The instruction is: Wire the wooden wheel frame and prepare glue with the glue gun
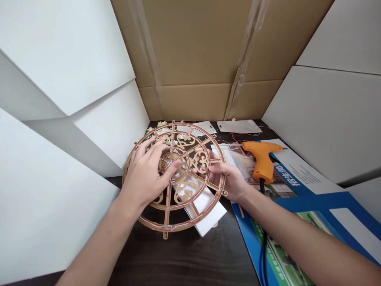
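A round laser-cut wooden wheel (190,186) with scroll ornaments and thin red wire along its rim is held tilted above the dark table. My left hand (147,172) lies over its left half, fingers curled onto the hub at the centre. My right hand (230,180) grips the wheel's right rim, thumb on top and fingers underneath. A white block (210,216) lies on the table under the wheel's lower right part.
An orange glue gun (262,159) with a black cord rests on a blue printed box sheet (300,202) at the right. Clear plastic bags (238,126) and wood scraps lie at the back. Cardboard (196,59) and white panels (56,167) wall in the dark table (184,258).
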`<state>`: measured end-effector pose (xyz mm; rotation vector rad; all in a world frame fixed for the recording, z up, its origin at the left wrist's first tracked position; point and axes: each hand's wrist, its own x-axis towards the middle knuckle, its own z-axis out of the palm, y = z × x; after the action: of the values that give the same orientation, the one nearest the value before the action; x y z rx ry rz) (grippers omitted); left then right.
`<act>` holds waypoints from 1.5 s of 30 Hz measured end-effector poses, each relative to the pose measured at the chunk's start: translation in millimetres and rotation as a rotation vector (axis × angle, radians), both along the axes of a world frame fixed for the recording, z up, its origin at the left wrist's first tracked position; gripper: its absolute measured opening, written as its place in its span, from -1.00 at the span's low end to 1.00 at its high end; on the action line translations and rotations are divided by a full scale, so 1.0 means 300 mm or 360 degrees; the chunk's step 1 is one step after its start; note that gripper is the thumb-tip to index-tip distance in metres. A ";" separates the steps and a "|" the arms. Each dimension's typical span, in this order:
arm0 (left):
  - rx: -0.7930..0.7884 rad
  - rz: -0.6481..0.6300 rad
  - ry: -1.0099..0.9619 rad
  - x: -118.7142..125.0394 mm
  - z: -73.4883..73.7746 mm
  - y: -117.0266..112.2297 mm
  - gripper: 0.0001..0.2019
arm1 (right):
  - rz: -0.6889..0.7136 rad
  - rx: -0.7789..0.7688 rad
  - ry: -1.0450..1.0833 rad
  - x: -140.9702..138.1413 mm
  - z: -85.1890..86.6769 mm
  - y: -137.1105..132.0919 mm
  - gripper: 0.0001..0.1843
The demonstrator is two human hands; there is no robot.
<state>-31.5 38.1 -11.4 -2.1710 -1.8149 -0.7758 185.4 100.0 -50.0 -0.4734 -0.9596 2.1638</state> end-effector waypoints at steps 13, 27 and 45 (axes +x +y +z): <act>0.0068 -0.0036 0.0056 -0.007 0.009 0.000 -0.56 | 0.0020 0.0025 0.0005 -0.003 0.004 0.000 -0.28; 0.0174 -0.0073 0.0127 0.003 0.013 -0.001 -0.58 | 0.0012 0.0065 0.0000 -0.002 0.001 0.001 -0.25; 0.0110 -0.0039 -0.0079 0.029 0.002 0.000 -0.53 | 0.0014 0.0008 0.0012 -0.006 -0.001 0.000 -0.31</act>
<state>-22.7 38.1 -10.8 -2.1524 -1.7604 -0.8923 183.5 99.8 -50.4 -0.4591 -0.9645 2.1694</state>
